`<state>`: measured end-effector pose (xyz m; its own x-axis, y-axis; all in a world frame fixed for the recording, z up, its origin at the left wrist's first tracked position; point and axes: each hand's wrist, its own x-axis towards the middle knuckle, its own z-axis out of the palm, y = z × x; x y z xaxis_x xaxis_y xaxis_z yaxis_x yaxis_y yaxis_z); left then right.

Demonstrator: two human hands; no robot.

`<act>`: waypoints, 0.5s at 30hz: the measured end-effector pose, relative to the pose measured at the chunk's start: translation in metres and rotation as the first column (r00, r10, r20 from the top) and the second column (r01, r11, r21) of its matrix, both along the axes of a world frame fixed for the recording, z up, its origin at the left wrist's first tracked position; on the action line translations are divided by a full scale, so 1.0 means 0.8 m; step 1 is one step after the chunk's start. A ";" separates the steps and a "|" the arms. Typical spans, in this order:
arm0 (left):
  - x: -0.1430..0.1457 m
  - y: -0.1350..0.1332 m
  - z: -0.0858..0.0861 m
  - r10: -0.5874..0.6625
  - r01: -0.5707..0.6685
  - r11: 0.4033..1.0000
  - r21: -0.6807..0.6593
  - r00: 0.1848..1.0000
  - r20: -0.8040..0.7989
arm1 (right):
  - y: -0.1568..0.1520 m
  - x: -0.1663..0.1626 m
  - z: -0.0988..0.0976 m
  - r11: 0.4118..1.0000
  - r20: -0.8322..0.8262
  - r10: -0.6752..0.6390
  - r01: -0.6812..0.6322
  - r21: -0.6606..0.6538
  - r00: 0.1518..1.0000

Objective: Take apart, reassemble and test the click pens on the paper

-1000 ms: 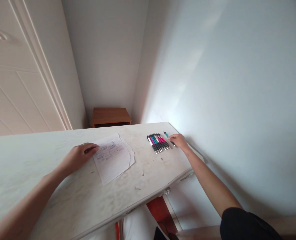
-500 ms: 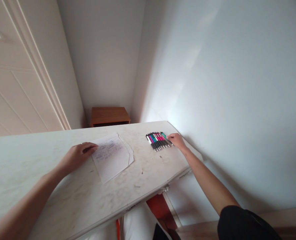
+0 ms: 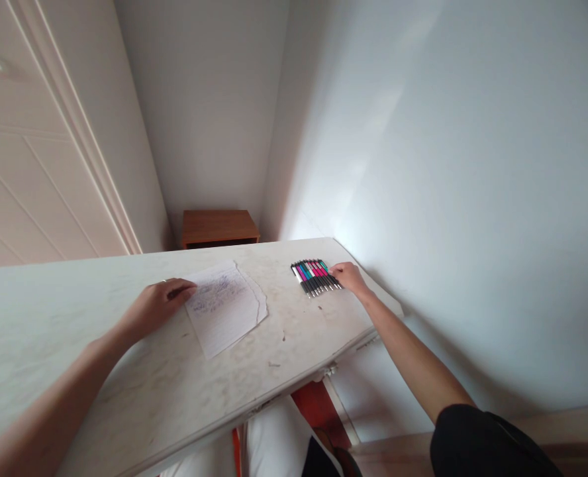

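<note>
A row of several pens (image 3: 312,277) with coloured barrels and black grips lies side by side near the wall end of the table. At its right end is a green pen (image 3: 324,266), now lined up close against the others. My right hand (image 3: 349,277) has its fingers closed on that pen, covering part of it. Left of the row lie sheets of paper (image 3: 229,315), torn along one side and covered with blue scribbles. My left hand (image 3: 163,306), with a ring on one finger, rests with curled fingers pinching the paper's left edge.
The white marbled table (image 3: 185,404) has a worn surface with small marks. A pale wall (image 3: 447,199) runs along its right end. Behind the table stands a brown wooden cabinet (image 3: 219,225); a white door (image 3: 20,165) is at the left.
The green pen has moved left with my right hand, from slightly apart and tilted to lying against the row. My left hand stays at the paper; the view has shifted slightly.
</note>
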<state>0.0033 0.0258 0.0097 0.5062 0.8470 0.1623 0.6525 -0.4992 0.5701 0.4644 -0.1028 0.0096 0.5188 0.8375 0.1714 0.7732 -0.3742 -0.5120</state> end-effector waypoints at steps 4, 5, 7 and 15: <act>0.001 -0.001 0.002 0.010 -0.010 1.000 -0.009 1.000 0.004 | -0.001 -0.004 0.000 1.000 -0.007 0.008 -0.008 0.003 1.000; 0.002 -0.002 0.002 0.012 -0.012 1.000 -0.012 1.000 0.003 | 0.000 -0.005 0.000 1.000 -0.007 0.008 -0.008 0.003 1.000; 0.002 -0.003 0.003 0.016 -0.016 1.000 -0.017 1.000 -0.002 | 0.000 -0.006 0.000 1.000 -0.007 0.006 -0.006 0.003 1.000; 0.001 -0.001 0.002 -0.002 0.002 1.000 -0.002 1.000 -0.013 | -0.001 -0.004 -0.002 1.000 0.020 -0.014 0.014 0.003 1.000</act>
<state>0.0039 0.0246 0.0110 0.5101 0.8463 0.1539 0.6587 -0.4993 0.5628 0.4612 -0.1037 0.0077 0.5266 0.8299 0.1843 0.7784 -0.3836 -0.4970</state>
